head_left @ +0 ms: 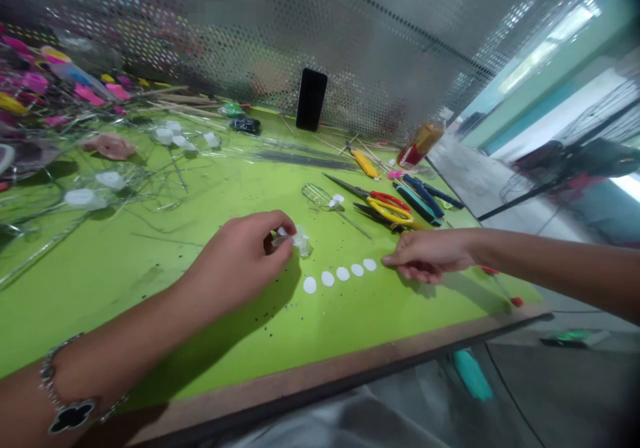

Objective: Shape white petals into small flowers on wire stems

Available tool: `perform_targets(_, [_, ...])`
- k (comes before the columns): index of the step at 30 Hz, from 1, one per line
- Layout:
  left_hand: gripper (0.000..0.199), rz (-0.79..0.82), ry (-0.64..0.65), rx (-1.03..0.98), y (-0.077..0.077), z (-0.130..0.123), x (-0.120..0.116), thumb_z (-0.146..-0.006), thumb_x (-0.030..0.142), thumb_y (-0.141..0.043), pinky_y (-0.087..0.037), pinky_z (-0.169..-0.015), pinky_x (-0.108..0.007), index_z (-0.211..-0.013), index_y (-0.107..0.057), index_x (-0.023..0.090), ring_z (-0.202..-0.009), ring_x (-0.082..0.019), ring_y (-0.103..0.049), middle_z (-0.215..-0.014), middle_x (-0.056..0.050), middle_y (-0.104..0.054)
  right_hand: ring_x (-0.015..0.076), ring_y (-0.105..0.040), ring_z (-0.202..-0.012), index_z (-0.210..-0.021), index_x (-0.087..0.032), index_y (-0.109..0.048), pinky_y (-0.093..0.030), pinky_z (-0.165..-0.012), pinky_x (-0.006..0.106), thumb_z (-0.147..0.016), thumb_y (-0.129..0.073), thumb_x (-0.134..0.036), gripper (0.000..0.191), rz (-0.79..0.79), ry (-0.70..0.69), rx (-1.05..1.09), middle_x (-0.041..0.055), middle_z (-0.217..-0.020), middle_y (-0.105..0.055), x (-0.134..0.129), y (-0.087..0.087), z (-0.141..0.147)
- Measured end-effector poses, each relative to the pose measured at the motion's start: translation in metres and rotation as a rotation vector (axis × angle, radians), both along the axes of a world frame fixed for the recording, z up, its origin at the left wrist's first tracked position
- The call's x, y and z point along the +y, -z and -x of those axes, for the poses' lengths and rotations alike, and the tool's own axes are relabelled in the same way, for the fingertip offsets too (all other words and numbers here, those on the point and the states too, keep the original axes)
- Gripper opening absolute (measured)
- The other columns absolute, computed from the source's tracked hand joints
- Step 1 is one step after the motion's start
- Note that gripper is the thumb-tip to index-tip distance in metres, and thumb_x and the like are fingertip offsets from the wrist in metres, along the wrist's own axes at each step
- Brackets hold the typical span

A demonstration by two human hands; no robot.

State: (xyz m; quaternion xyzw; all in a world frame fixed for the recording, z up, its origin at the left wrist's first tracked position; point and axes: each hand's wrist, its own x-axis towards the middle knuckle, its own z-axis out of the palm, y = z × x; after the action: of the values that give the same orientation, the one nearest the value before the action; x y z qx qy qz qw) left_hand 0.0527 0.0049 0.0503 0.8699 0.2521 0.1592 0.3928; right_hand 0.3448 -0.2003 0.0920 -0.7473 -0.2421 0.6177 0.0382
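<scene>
My left hand (239,263) is closed into a pinch, its fingertips gathered on a small crumpled piece of white translucent material (301,243) that pokes out past them; from this view I cannot tell exactly how it is folded. A bracelet with a black clover charm (70,416) circles that wrist. My right hand (429,255) is open and low over the lime-green surface (150,288), holding nothing, its fingers stretched out and its foremost fingertip just beside the end of a row of five small white discs (343,273). The discs lie flat between my two hands, in a slanting line. Just beyond them I see an oval wire loop on a thin stem (317,197), with a scrap of white material (337,201) next to it. To its right are yellow-and-red-handled scissors (385,208) and blue-handled pliers (424,196), with a yellow-capped tool (364,163) behind them. A bottle of amber liquid (421,145) stands near the far right corner, and a black smartphone (311,99) stands upright against a perforated metal sheet (390,48). Off to the left I have loose wooden sticks (185,106), a pink fabric petal (109,146), and a heap of pink and yellow flowers (30,81) under clear plastic.
</scene>
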Motion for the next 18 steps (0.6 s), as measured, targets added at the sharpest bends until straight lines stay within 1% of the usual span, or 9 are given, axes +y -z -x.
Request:
perform_targets(1, [0.023,0.000,0.002,-0.001,0.001,0.000,0.000,-0.091,0.041,-0.063,-0.047,-0.062,-0.036,-0.099,-0.079,0.026,-0.069,-0.027,-0.068,-0.083,-0.006,-0.079,0.0103,-0.051,-0.043,-0.068,-0.019,-0.069,-0.042,-0.041,0.022,-0.080,-0.080,-0.080,0.064,-0.022,-0.023,0.008,-0.0006,-0.051,-0.062,-0.001,-0.002,-0.003])
perform_targets(3, [0.023,-0.008,0.010,-0.003,0.001,0.000,0.000,-0.091,0.041,-0.063,-0.047,-0.062,-0.036,-0.099,-0.079,0.026,-0.070,-0.027,-0.068,-0.086,-0.006,-0.080,0.0116,-0.059,-0.048,-0.071,-0.019,-0.069,-0.050,-0.049,0.024,-0.082,-0.082,-0.076,0.060,-0.101,-0.123,-0.029,0.0008,-0.058,-0.068,0.000,-0.007,-0.012])
perform_targets(5, [0.023,-0.017,0.019,-0.005,0.002,0.000,0.000,-0.091,0.042,-0.063,-0.047,-0.062,-0.037,-0.098,-0.079,0.026,-0.070,-0.028,-0.068,-0.087,-0.007,-0.081,0.0122,-0.062,-0.052,-0.070,-0.019,-0.067,-0.054,-0.054,0.025,-0.083,-0.083,-0.073,0.058,-0.181,-0.216,-0.098,0.0001,-0.062,-0.070,0.005,-0.013,-0.018])
perform_targets(7, [0.023,-0.016,0.025,-0.012,0.002,0.000,0.000,-0.092,0.042,-0.063,-0.047,-0.062,-0.036,-0.098,-0.079,0.026,-0.070,-0.028,-0.068,-0.086,-0.007,-0.080,0.0146,-0.065,-0.055,-0.072,-0.020,-0.067,-0.054,-0.056,0.027,-0.083,-0.083,-0.073,0.057,-0.194,-0.313,-0.169,0.0001,-0.062,-0.070,0.012,-0.020,-0.019])
perform_targets(10, [0.023,-0.009,0.026,-0.022,0.003,0.000,0.001,-0.091,0.042,-0.063,-0.046,-0.061,-0.036,-0.098,-0.079,0.027,-0.069,-0.028,-0.068,-0.083,-0.007,-0.079,0.0190,-0.070,-0.060,-0.075,-0.019,-0.072,-0.054,-0.057,0.029,-0.082,-0.082,-0.076,0.058,-0.155,-0.473,-0.295,0.0029,-0.063,-0.073,0.025,-0.025,-0.012])
perform_targets(14, [0.025,-0.008,0.030,-0.006,0.003,0.000,0.002,-0.092,0.043,-0.062,-0.046,-0.061,-0.037,-0.099,-0.079,0.025,-0.069,-0.028,-0.068,-0.083,-0.007,-0.079,0.0189,-0.070,-0.058,-0.069,-0.019,-0.071,-0.052,-0.058,0.030,-0.089,-0.073,-0.075,0.060,-0.155,-0.662,-0.394,0.0058,-0.065,-0.076,0.040,-0.025,-0.002])
perform_targets(16, [0.027,-0.014,0.035,0.008,0.002,0.001,0.001,-0.093,0.043,-0.061,-0.047,-0.062,-0.037,-0.101,-0.079,0.025,-0.070,-0.027,-0.069,-0.084,-0.007,-0.079,0.0182,-0.068,-0.056,-0.067,-0.018,-0.070,-0.051,-0.057,0.031,-0.090,-0.072,-0.075,0.061,-0.109,-0.681,-0.399,0.0064,-0.065,-0.076,0.045,-0.024,-0.001])
perform_targets(18, [0.028,-0.021,0.044,0.029,0.000,0.001,0.001,-0.093,0.043,-0.060,-0.047,-0.063,-0.037,-0.103,-0.078,0.024,-0.071,-0.027,-0.069,-0.086,-0.007,-0.080,0.0177,-0.068,-0.056,-0.067,-0.017,-0.071,-0.051,-0.055,0.030,-0.086,-0.074,-0.079,0.065,-0.027,-0.608,-0.351,0.0071,-0.066,-0.075,0.045,-0.021,-0.002])
